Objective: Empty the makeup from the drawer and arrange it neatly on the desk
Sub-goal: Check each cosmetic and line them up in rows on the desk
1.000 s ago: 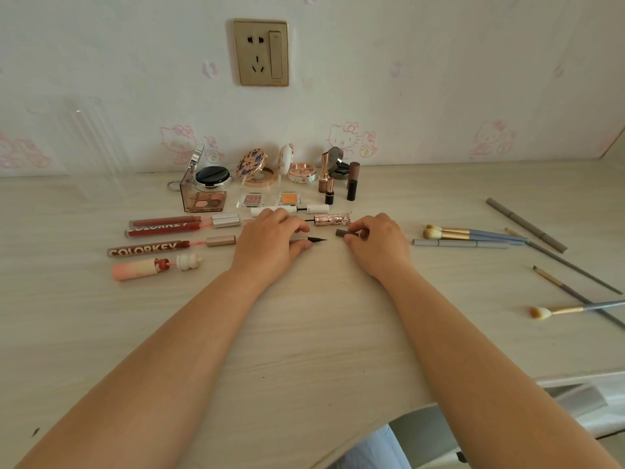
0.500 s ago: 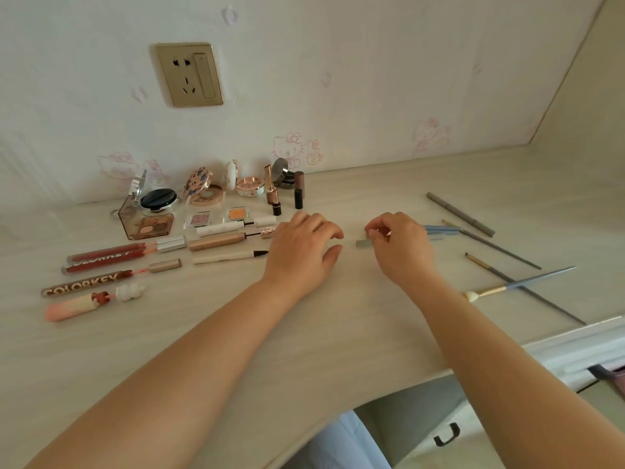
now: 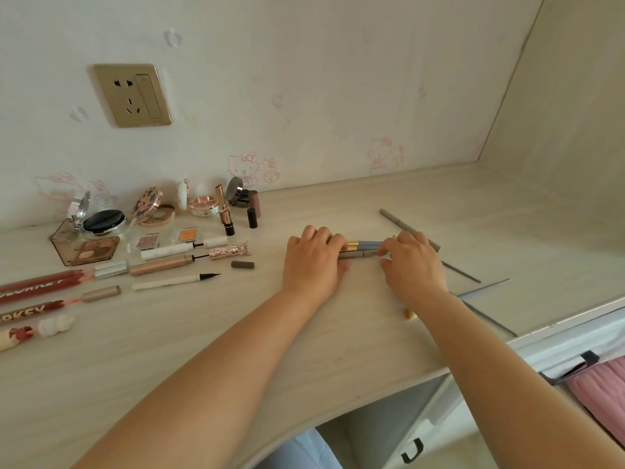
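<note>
Desk point(image 3: 338, 333) surface: both hands pinch brushes point(image 3: 363, 249) lying left-right, ferrules leftward.

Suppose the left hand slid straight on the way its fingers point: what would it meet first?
The left hand points rightward along the brush handles, so it would probably meet the right hand first.

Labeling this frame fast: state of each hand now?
Left hand: fingers curled on the blue-handled brushes and grey pencil.
Right hand: pinching the same bundle's other end.
</note>
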